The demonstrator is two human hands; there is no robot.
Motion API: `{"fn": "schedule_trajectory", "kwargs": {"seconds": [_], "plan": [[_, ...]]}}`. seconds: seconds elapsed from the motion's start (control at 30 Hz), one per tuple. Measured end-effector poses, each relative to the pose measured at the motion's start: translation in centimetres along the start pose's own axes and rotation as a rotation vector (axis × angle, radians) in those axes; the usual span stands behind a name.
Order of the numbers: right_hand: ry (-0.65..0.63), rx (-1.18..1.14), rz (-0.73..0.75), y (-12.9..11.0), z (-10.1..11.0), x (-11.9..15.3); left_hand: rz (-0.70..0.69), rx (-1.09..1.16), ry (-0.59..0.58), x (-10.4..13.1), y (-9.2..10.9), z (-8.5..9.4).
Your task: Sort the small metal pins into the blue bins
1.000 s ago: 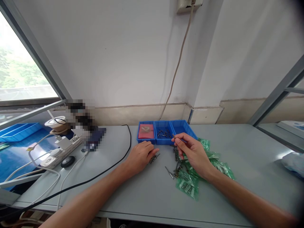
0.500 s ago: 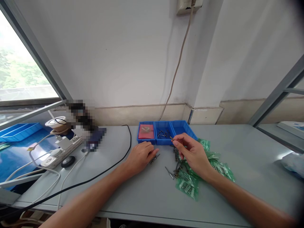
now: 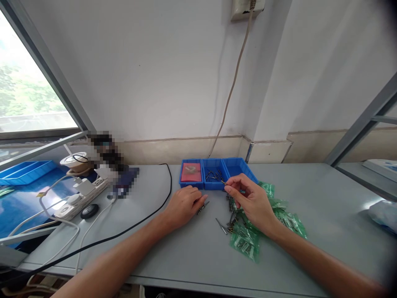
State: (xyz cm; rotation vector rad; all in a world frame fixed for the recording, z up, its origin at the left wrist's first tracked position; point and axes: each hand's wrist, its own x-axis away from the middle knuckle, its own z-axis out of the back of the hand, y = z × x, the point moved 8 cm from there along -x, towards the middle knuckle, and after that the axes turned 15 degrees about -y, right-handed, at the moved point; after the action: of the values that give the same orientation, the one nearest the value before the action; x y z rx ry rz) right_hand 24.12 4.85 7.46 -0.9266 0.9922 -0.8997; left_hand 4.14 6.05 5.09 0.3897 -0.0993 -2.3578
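My right hand (image 3: 252, 200) pinches a thin metal pin (image 3: 223, 182) between thumb and fingertips, at the front edge of the middle blue bin (image 3: 214, 186). Several similar metal pins (image 3: 212, 176) lie inside that bin. Beneath and beside the right hand, a pile of loose metal pins (image 3: 231, 217) spreads on the table among green plastic bags (image 3: 245, 242) of small metal parts. My left hand (image 3: 182, 207) rests on the table with its fingers curled. A few loose pins (image 3: 203, 207) lie by its thumb; whatever is under the fingers is hidden.
The left blue bin (image 3: 180, 182) holds a red packet (image 3: 191, 172); the right blue bin (image 3: 238, 167) adjoins the middle one. A black cable (image 3: 130, 229) crosses the table at left, near a power strip (image 3: 66, 209) and a lidded cup (image 3: 75, 162).
Both hands stay almost where they were. The small pins beside my left thumb have shifted slightly, and the right hand still holds its pin over the bin's edge.
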Motion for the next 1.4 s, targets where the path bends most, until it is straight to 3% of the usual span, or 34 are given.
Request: {"fn": "schedule_trajectory", "kwargs": {"seconds": [0.2, 0.53, 0.87, 1.17, 1.4], "plan": [[-0.023, -0.031, -0.048, 0.7, 0.1, -0.1, 0.028, 0.002, -0.014, 0.0, -0.3, -0.3], [-0.108, -0.366, -0.119, 1.4, -1.5, 0.0, 0.008, 0.067, -0.059, 0.0, -0.8, -0.9], [-0.098, -0.354, -0.131, 1.2, -1.4, -0.1, -0.009, 0.145, -0.062, 0.0, -0.8, -1.0], [-0.098, -0.367, -0.123, 1.1, -1.5, 0.0, -0.122, 0.235, -0.048, 0.0, 0.5, -0.2], [-0.1, -0.366, -0.124, 1.1, -1.5, 0.0, -0.103, 0.238, -0.041, 0.0, 0.4, -0.1]]}}
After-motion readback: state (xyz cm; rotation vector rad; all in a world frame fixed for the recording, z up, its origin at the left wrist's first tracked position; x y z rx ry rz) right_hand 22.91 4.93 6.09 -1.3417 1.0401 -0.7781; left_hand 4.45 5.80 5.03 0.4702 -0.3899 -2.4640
